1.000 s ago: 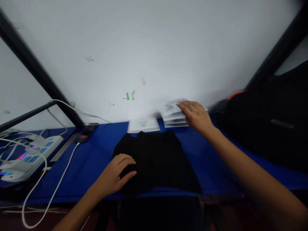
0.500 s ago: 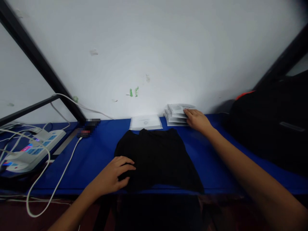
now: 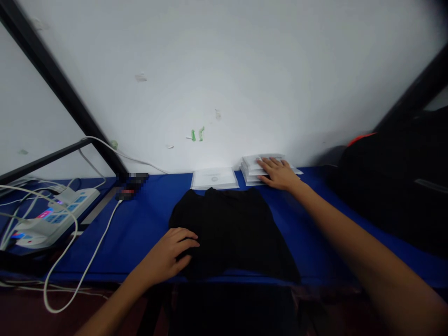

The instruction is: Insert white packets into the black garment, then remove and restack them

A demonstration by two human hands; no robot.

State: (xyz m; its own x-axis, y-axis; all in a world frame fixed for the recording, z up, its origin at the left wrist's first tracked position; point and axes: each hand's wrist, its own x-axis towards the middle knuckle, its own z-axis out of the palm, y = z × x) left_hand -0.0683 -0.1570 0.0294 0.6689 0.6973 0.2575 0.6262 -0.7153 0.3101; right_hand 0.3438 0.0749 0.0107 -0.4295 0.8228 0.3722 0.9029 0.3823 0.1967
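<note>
A black garment lies spread on the blue tabletop in front of me; its exact kind I cannot tell. My left hand rests on its left side with the fingers apart. Farther back, my right hand lies with spread fingers on top of a stack of white packets against the wall. To the left of the stack, a single flat white packet lies just behind the garment.
A white power strip with plugs and tangled cables sits at the left. A white cable runs to a dark device, partly blurred out. On the right stands a large black bag-like bulk. Black frame bars rise at the sides.
My right hand has shifted left over the stack and flattened onto it, its fingers spreading. The stack looks pressed lower. My left hand stays on the garment; the view has shifted slightly.
</note>
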